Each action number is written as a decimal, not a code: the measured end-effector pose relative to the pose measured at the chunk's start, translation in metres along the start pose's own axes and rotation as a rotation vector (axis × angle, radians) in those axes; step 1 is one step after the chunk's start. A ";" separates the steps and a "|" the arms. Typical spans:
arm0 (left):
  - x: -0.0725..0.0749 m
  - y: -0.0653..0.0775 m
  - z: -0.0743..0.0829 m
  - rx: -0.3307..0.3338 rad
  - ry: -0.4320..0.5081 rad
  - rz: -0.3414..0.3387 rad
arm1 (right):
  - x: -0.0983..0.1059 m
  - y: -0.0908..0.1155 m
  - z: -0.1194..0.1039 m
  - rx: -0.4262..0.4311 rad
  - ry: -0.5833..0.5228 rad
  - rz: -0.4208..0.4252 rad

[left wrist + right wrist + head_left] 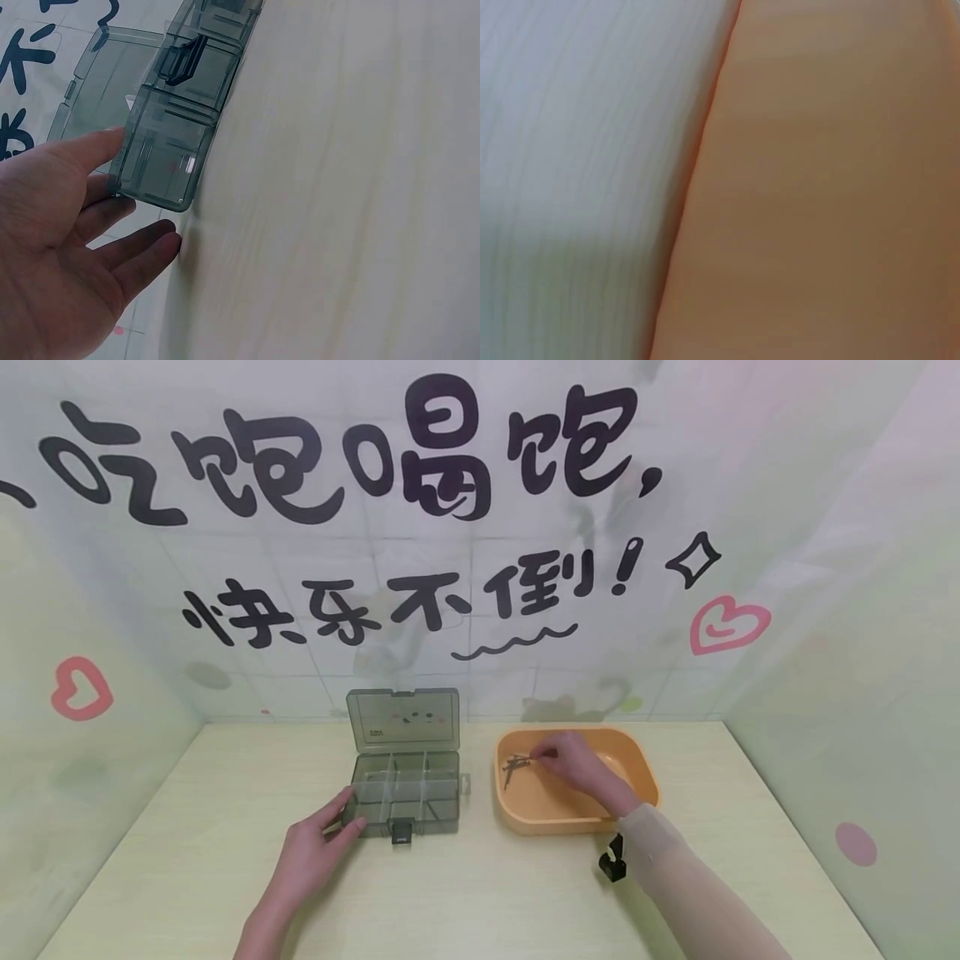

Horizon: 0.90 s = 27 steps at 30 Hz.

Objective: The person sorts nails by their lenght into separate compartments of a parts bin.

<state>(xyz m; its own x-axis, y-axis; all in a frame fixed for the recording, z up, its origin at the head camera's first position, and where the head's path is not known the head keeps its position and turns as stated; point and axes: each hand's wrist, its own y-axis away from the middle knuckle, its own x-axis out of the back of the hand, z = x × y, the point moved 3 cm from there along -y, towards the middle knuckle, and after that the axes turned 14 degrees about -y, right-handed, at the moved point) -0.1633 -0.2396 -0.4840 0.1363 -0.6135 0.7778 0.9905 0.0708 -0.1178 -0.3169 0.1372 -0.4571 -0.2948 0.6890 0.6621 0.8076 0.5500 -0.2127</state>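
Observation:
My left hand (315, 852) holds the near left corner of a grey see-through compartment box (405, 793), its lid (405, 720) standing open at the back. In the left wrist view, thumb and fingers of that hand (67, 225) lie about the box's corner (157, 165). Inside, a few thin dark pieces lie in some compartments. My right hand (577, 764) reaches into an orange basin (517, 821). Its fingertips pinch at a small pile of thin dark screws (514, 766), too small to make out clearly. The right wrist view shows only the basin's blurred wall (817, 187) and the table.
The pale wood-grain table (480, 893) carries both containers side by side, with a narrow gap between them. A printed wall sheet (420, 552) rises behind and along both sides. A black wrist mount (613, 860) sits under the right sleeve, close to the basin's near rim.

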 end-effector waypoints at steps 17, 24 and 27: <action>0.002 0.001 0.002 0.019 0.002 -0.016 | 0.005 0.000 -0.033 0.077 0.021 0.051; 0.001 0.002 0.002 0.025 0.001 -0.020 | 0.000 -0.005 -0.053 0.036 -0.023 0.044; 0.001 0.002 0.001 0.025 -0.002 -0.016 | -0.003 -0.007 -0.058 0.023 -0.035 0.046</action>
<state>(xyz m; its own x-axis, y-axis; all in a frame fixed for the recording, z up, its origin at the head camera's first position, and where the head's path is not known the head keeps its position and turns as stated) -0.1613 -0.2390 -0.4826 0.1203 -0.6130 0.7809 0.9927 0.0803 -0.0899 -0.2919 0.1041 -0.4156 -0.2758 0.7298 0.6255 0.8088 0.5279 -0.2593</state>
